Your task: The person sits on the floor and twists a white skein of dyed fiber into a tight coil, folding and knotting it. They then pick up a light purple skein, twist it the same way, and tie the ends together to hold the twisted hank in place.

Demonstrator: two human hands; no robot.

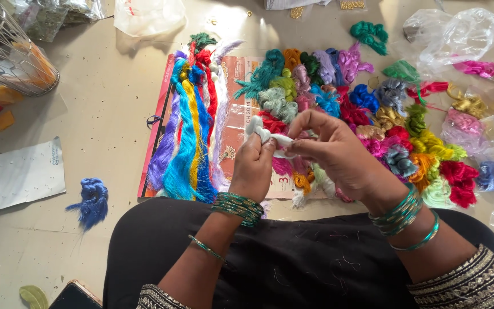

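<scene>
White thread (271, 136), a soft, light and probably slippery hank, is pinched at one end by the left hand (254, 166) and at the other by the right hand (333, 150), both closed on it above the calendar sheet's (241, 114) lower edge, where coloured skeins (338, 97) are spread; firm pinches near the ends seem best.

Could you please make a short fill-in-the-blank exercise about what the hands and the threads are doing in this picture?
1. Both hands, the left hand and the right hand, hold a bundle of thread whose colour is ____.
2. The lone bundle lying on the floor to the left of the calendar sheet is ____ in colour.
3. The bangles on both wrists are ____.
4. The wire basket stands in the top ____ corner.

Missing words: white; blue; green; left
</scene>
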